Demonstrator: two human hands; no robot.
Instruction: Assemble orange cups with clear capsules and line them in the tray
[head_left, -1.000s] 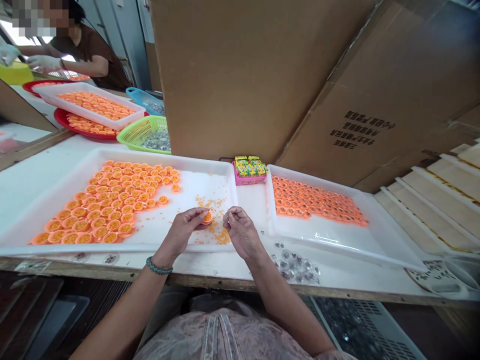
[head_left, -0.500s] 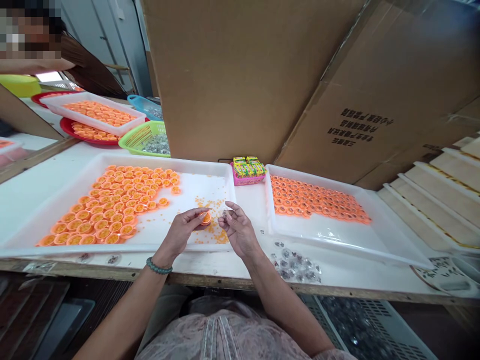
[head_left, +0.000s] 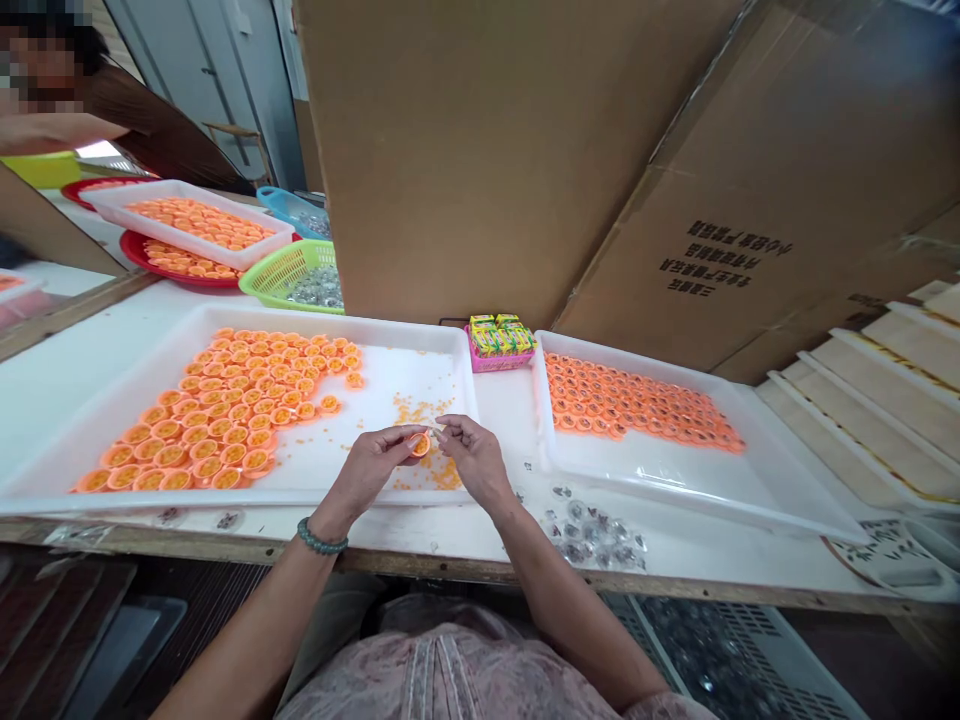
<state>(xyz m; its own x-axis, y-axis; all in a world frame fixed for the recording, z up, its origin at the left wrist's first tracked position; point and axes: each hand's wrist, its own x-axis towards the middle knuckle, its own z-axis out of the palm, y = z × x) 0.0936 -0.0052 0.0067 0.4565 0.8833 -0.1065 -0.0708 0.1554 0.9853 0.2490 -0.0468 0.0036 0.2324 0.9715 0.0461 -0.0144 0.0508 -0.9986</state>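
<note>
Between thumb and fingers, my left hand point(head_left: 373, 462) grips a small orange cup point(head_left: 420, 444) with its opening facing right. My right hand point(head_left: 474, 455) is beside it, fingertips pinched close to the cup's rim; a small clear piece seems to be in them, mostly hidden. Both hands are over the right part of a white tray point(head_left: 225, 500). Rows of orange cups point(head_left: 232, 410) with yellow filling fill its left part, and loose yellow-orange beads point(head_left: 450, 472) lie under my hands. Clear domed pieces with dark bits point(head_left: 596, 535) are heaped on the table right of my right forearm.
A second white tray point(head_left: 675, 490) on the right holds rows of capped orange cups point(head_left: 637, 400). A pink basket point(head_left: 501, 362) of yellow-green packets stands between the trays. Cardboard point(head_left: 487, 160) walls the back. Baskets, including a green one point(head_left: 289, 270), and another person point(head_left: 165, 125) are at left.
My right hand has come left against the orange cup, its fingers closing from a looser, spread pose into a pinch. My left hand still holds the cup. The view has shifted slightly.
</note>
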